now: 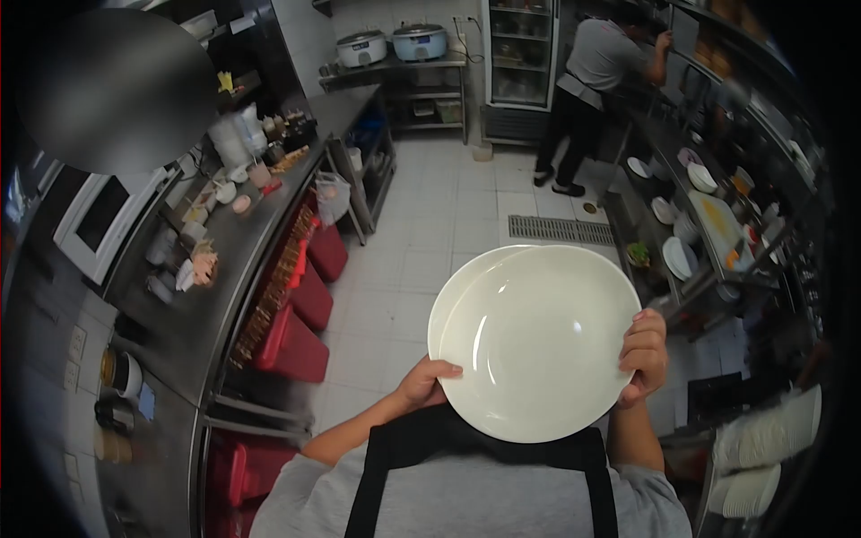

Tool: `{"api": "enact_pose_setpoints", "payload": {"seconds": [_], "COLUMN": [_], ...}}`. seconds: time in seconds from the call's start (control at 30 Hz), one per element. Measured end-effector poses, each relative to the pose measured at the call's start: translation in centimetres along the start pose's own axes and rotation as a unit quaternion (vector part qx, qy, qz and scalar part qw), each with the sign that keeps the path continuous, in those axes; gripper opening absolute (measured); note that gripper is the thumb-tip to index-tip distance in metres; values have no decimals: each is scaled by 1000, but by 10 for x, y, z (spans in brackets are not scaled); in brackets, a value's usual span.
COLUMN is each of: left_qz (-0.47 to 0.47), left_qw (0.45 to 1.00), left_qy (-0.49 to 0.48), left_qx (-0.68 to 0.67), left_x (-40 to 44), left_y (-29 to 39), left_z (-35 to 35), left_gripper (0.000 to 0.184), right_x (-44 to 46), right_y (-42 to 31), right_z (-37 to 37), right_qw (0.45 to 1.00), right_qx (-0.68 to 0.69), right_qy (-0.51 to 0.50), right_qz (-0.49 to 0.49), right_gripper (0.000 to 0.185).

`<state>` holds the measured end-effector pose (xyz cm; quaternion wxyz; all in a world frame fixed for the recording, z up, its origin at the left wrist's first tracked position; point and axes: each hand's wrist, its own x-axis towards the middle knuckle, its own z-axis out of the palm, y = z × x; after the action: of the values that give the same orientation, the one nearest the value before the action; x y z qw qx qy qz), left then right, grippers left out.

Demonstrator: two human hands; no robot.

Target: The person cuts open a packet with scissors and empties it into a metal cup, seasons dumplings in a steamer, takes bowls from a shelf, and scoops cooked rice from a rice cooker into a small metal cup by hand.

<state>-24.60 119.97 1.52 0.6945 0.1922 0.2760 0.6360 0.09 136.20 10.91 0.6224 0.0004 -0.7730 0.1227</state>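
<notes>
Two large round white plates (538, 345), one resting on the other and slightly offset, are held in front of my chest. On their lower left edge is my left hand (429, 380), its thumb over the rim and its other fingers hidden beneath. My right hand (644, 357) grips the right edge with its fingers wrapped over the rim. The top plate has nothing on it.
A steel counter (193, 336) with containers runs along the left, above red bins (291, 345). Shelves with dishes (680, 258) line the right, and stacked bowls (767, 430) stand at the lower right. A co-worker (592, 90) stands at the back right, near a glass-door fridge (520, 54).
</notes>
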Motion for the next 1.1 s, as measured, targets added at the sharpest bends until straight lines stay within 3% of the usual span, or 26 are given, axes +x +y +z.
{"api": "enact_pose_setpoints", "payload": {"seconds": [0.13, 0.17, 0.2, 0.23, 0.33, 0.4, 0.43, 0.6, 0.67, 0.77, 0.9, 1.0, 1.1], "left_qz": [50, 59, 70, 67, 67, 63, 92, 82, 125, 130, 146, 194, 192], "left_qw": [998, 997, 995, 994, 984, 972, 979, 938, 936, 912, 912, 926, 929], "left_qy": [44, 55, 66, 85, 143, 183, 169, 335, 328, 386, 382, 323, 313], "left_qx": [10, 16, 21, 34, 87, 130, 66, 20, 26, 41, 13, -16, -52], "left_x": [46, 59, 72, 85, 130, 158, 173, 200, 211, 251, 321, 391, 457], "left_y": [46, 58, 69, 78, 123, 148, 158, 227, 246, 310, 409, 479, 543], "left_z": [-47, -58, -69, -79, -103, -140, -162, -199, -240, -310, -350, -386, -427], "left_gripper": [64, 65, 65, 65, 67, 69, 78, 72, 67, 64, 64, 62, 61], "right_x": [-19, -28, -38, -48, -52, -50, -49, -5, 9, 47, 68, 101, 91], "right_y": [67, 87, 109, 132, 213, 265, 291, 386, 417, 478, 576, 651, 730], "right_z": [62, 83, 108, 129, 177, 218, 242, 366, 421, 514, 598, 609, 597], "right_qw": [981, 948, 863, 728, 575, 605, 620, 653, 667, 620, 688, 670, 734], "right_qx": [-126, 36, 195, 342, 440, 421, 411, 410, 386, 428, 444, 409, 277], "right_qy": [8, 57, 101, 137, 33, -36, -69, -209, -256, -241, -226, -235, -233], "right_qz": [148, 310, 456, 579, 690, 674, 665, 601, 584, 612, 528, 573, 575], "right_gripper": [28, 26, 32, 42, 65, 67, 68, 72, 71, 66, 61, 60, 36]}}
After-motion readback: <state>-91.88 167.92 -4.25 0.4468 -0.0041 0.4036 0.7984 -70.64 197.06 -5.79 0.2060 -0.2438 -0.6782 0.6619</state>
